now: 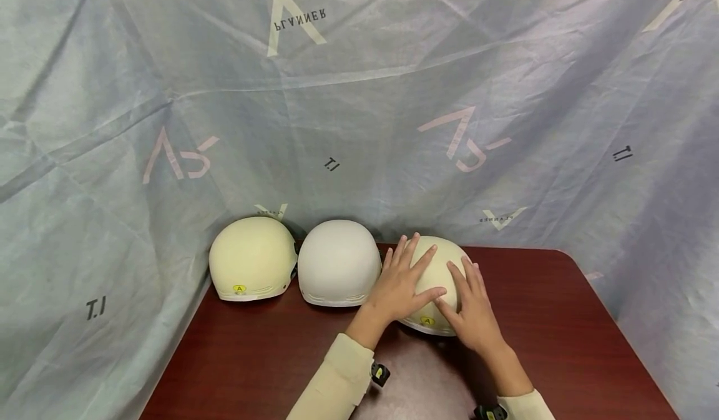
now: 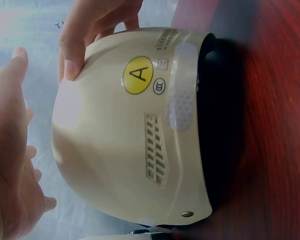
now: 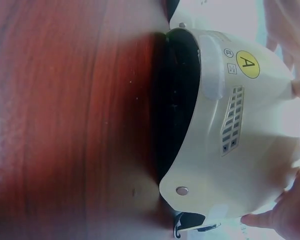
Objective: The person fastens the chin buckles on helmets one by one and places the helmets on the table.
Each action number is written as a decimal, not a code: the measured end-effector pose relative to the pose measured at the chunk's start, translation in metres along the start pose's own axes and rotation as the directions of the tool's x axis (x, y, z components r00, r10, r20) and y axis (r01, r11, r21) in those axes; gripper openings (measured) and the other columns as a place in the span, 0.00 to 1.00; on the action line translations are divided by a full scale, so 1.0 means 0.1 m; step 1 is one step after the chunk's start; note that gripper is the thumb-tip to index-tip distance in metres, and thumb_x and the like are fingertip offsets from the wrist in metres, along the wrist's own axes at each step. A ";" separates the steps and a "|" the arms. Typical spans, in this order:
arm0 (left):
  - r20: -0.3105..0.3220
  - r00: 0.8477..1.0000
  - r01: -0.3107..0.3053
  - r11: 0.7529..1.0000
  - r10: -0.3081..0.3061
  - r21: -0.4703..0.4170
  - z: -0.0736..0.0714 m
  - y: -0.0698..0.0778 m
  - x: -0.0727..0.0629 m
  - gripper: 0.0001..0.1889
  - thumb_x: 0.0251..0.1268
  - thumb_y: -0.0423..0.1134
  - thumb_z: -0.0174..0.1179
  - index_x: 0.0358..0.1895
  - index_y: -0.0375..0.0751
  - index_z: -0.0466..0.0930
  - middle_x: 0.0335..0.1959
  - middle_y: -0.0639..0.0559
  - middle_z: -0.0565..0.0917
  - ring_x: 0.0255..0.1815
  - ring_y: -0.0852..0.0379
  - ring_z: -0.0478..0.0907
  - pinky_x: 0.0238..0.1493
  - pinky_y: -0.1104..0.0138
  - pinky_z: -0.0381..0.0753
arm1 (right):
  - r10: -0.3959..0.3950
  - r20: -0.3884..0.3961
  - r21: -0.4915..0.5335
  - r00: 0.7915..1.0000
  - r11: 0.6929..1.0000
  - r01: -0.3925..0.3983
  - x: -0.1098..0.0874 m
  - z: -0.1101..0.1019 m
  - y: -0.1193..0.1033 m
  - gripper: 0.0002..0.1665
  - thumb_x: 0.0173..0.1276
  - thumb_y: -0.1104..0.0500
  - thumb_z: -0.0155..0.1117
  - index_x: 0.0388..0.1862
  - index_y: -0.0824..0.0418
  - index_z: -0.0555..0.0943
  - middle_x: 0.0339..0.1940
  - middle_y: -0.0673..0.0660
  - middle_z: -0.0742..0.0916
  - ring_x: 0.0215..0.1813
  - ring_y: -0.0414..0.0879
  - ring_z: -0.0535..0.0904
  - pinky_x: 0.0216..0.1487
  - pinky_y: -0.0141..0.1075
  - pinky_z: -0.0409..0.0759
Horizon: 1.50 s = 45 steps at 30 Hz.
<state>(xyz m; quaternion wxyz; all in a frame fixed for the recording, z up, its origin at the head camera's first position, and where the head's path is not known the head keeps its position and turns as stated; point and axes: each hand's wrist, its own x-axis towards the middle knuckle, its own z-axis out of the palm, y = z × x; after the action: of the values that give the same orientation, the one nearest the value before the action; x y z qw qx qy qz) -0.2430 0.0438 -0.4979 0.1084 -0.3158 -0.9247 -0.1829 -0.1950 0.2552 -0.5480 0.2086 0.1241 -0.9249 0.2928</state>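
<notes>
A cream helmet (image 1: 439,276) with a yellow "A" sticker stands dome up on the dark red table, the rightmost of three. My left hand (image 1: 400,281) is spread over its left side, fingers extended. In the left wrist view, a gap shows between that hand (image 2: 12,150) and the shell. On the other side, my right hand (image 1: 474,311) lies over the dome with fingers spread. Its thumb and fingertips touch the shell in the right wrist view, where the rim, a vent grille (image 3: 233,120) and a rivet (image 3: 182,191) show.
A white helmet (image 1: 339,264) stands just left of the hands, and a pale yellow helmet (image 1: 253,258) stands beyond it at the far left. Grey printed sheeting (image 1: 359,126) hangs close behind the table (image 1: 539,320) and along both sides.
</notes>
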 end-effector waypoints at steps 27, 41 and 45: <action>0.011 1.000 0.000 1.000 0.000 -0.014 0.19 0.10 -0.19 0.45 0.74 0.75 0.49 0.87 0.68 0.45 0.90 0.41 0.47 0.90 0.37 0.44 0.81 0.37 0.62 | 0.055 0.003 -0.007 0.998 0.998 -0.055 -0.39 -0.07 -0.16 0.50 0.71 0.46 0.72 0.87 0.45 0.60 0.90 0.60 0.55 0.89 0.69 0.46 0.67 0.83 0.60; -0.023 0.999 0.021 0.999 -0.022 -0.032 0.25 0.15 -0.25 0.43 0.71 0.75 0.52 0.85 0.67 0.55 0.88 0.42 0.53 0.88 0.34 0.53 0.72 0.33 0.72 | 0.026 -0.038 0.022 0.999 0.999 -0.025 -0.47 -0.07 -0.21 0.51 0.68 0.49 0.72 0.86 0.49 0.61 0.89 0.64 0.57 0.88 0.71 0.47 0.69 0.82 0.57; -0.015 1.000 0.026 0.999 -0.026 -0.045 0.25 0.16 -0.27 0.43 0.71 0.75 0.52 0.85 0.67 0.55 0.88 0.43 0.53 0.88 0.34 0.52 0.72 0.32 0.72 | 0.026 -0.032 0.009 0.999 1.000 -0.026 -0.49 -0.08 -0.22 0.51 0.68 0.49 0.72 0.87 0.48 0.60 0.89 0.64 0.56 0.88 0.71 0.47 0.66 0.83 0.60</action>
<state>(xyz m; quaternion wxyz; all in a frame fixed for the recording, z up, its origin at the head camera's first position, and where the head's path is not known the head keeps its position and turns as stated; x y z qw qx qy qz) -0.2144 0.0509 -0.5245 0.1063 -0.3046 -0.9235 -0.2074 -0.1414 0.2476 -0.5533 0.2191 0.1084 -0.9217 0.3012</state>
